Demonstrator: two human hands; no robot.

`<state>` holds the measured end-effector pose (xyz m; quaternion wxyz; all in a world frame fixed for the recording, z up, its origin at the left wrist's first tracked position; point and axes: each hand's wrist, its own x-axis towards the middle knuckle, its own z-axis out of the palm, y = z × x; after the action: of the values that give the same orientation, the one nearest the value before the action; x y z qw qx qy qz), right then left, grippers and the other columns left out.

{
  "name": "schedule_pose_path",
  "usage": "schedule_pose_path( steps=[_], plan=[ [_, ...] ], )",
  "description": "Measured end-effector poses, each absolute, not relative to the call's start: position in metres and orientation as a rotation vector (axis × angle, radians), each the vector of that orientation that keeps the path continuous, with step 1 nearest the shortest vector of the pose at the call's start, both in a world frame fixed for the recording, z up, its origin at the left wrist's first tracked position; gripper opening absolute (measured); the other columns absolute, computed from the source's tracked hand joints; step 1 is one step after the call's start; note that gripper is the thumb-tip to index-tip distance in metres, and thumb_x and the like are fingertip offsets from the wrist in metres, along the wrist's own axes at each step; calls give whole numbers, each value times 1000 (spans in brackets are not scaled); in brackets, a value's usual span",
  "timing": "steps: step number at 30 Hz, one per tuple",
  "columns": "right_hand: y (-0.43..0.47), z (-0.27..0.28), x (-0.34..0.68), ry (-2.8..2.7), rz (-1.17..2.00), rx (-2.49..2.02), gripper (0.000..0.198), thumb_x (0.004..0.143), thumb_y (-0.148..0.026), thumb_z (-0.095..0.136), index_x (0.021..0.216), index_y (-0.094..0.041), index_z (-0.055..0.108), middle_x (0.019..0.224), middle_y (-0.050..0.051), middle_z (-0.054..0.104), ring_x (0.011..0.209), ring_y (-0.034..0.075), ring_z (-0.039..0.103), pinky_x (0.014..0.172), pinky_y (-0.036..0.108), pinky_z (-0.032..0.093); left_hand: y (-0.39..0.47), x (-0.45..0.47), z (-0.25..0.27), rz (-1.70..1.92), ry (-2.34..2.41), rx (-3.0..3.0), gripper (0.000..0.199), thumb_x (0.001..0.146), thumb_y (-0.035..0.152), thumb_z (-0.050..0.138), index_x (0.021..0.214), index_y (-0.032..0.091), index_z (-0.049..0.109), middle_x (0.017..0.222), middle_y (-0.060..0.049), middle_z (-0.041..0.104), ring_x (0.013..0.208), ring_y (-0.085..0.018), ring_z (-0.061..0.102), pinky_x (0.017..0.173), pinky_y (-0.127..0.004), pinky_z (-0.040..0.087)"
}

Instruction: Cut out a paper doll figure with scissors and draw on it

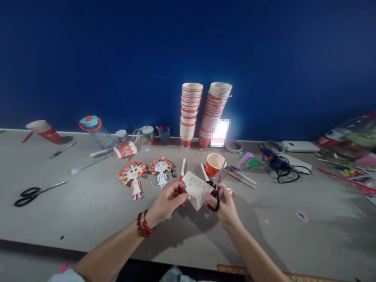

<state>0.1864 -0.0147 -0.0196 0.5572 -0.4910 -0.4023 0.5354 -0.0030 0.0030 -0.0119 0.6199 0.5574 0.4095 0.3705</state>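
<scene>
My left hand [170, 199] pinches the left edge of a pale piece of paper [196, 192] with dark outlines drawn on it. My right hand [225, 205] has its fingers in the black handles of a pair of scissors [217, 194], whose blades point up and away. The right thumb also touches the paper's right corner. Just beyond the hands stands a cut-down paper cup [215, 164]. Two paper dolls, one in a red-edged dress [136, 187] and one in blue [161, 178], lie left of the paper. A red-capped marker [183, 168] lies behind it.
Two tall stacks of paper cups [191, 113] stand by the blue wall. A second pair of scissors [32, 196] lies at left. On the right are a glue gun with black cable [282, 166], a white power bank [299, 146] and coloured sticks [349, 178].
</scene>
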Motion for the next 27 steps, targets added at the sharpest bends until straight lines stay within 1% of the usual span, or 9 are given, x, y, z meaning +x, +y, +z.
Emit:
schedule_pose_path(
  steps=[2, 6, 10, 15, 19, 20, 22, 24, 27],
  plan=[
    [-16, -21, 186, -906, 1249, -1148, 41, 59, -32, 80, 86, -22, 50, 59, -9, 50, 43, 9, 47, 38, 18, 41, 0, 0, -12, 877, 934, 1298, 19, 84, 33, 61, 84, 15, 56, 69, 2, 55, 58, -9, 53, 56, -20, 42],
    [-18, -19, 185, -921, 1207, -1155, 44, 58, -31, 81, 90, -21, 52, 60, -8, 54, 43, 10, 51, 40, 20, 44, -3, 3, -11, 936, 950, 1314, 25, 89, 37, 55, 78, 16, 54, 65, 2, 53, 58, -9, 51, 57, -21, 41],
    [-21, -18, 183, -924, 1195, -1154, 48, 56, -29, 83, 92, -22, 52, 61, -8, 55, 45, 11, 53, 42, 21, 46, -4, 4, -10, 939, 952, 1297, 25, 88, 38, 56, 77, 16, 52, 67, 2, 52, 58, -9, 50, 56, -22, 40],
    [-19, -20, 183, -996, 1205, -1152, 45, 62, -37, 81, 93, -22, 52, 62, -6, 55, 46, 12, 53, 44, 22, 48, -4, 5, -15, 954, 994, 1342, 22, 88, 35, 54, 76, 17, 51, 66, 2, 49, 58, -10, 48, 57, -22, 41],
    [-22, -17, 194, -1156, 1024, -1175, 36, 71, -38, 76, 94, -21, 53, 77, 0, 59, 56, 13, 54, 49, 23, 47, 1, 4, -20, 1070, 1028, 1461, 22, 87, 31, 55, 71, 17, 50, 84, -2, 50, 65, -10, 48, 55, -21, 42],
    [-26, -15, 198, -1208, 937, -1179, 34, 74, -37, 74, 95, -21, 53, 79, 0, 59, 61, 13, 54, 54, 23, 48, 2, 3, -21, 1100, 1050, 1499, 21, 86, 30, 56, 71, 17, 50, 90, -4, 50, 67, -10, 48, 55, -20, 42],
    [-37, -12, 206, -1326, 849, -1231, 32, 76, -36, 73, 97, -22, 54, 77, -1, 57, 60, 12, 50, 55, 22, 45, 3, 1, -20, 1120, 1110, 1572, 19, 85, 28, 56, 70, 16, 50, 98, -5, 51, 68, -10, 49, 54, -20, 43],
    [-50, -12, 211, -1478, 896, -1287, 26, 79, -39, 70, 91, -21, 56, 75, 0, 58, 58, 12, 49, 54, 22, 43, 4, 0, -17, 1108, 1150, 1596, 19, 85, 26, 55, 70, 16, 50, 99, -5, 52, 65, -9, 50, 54, -20, 43],
    [-68, -17, 212, -1600, 1292, -1281, 36, 76, -50, 71, 81, -20, 53, 68, -1, 56, 56, 13, 51, 49, 21, 39, 2, 1, -12, 1074, 1122, 1492, 21, 86, 27, 54, 68, 17, 47, 86, -1, 53, 54, -6, 51, 51, -19, 41]
  ],
)
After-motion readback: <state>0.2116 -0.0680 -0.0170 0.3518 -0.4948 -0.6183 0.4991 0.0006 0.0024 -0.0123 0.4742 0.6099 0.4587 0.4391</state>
